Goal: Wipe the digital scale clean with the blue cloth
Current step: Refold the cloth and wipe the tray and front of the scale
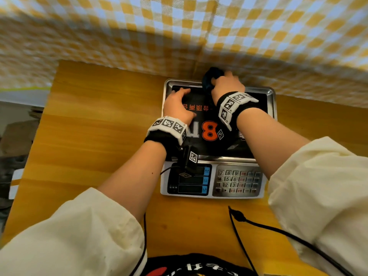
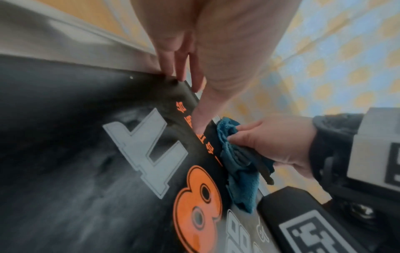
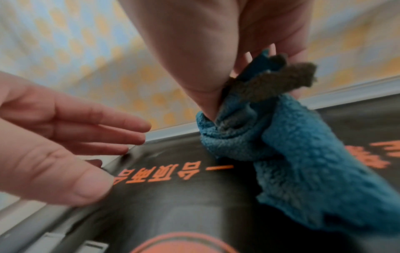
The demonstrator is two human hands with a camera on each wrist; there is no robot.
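The digital scale (image 1: 237,181) stands on the wooden table, its steel pan (image 1: 271,96) covered by a black sheet with an orange 8. My right hand (image 1: 224,79) grips the bunched blue cloth (image 1: 208,79) at the pan's far edge, near the middle. In the right wrist view the thumb and fingers (image 3: 207,85) pinch the blue cloth (image 3: 292,145), which hangs down onto the black sheet. My left hand (image 1: 179,95) lies open on the pan's far left corner, with its straight fingertips (image 2: 184,71) touching the sheet's edge. It holds nothing.
A yellow-and-white checked cloth (image 1: 179,26) hangs close behind the scale. The wooden table (image 1: 99,136) stretches to the left and front. A black cable (image 1: 258,224) lies across the table's front right. Boxes (image 1: 18,134) stand beyond the table's left edge.
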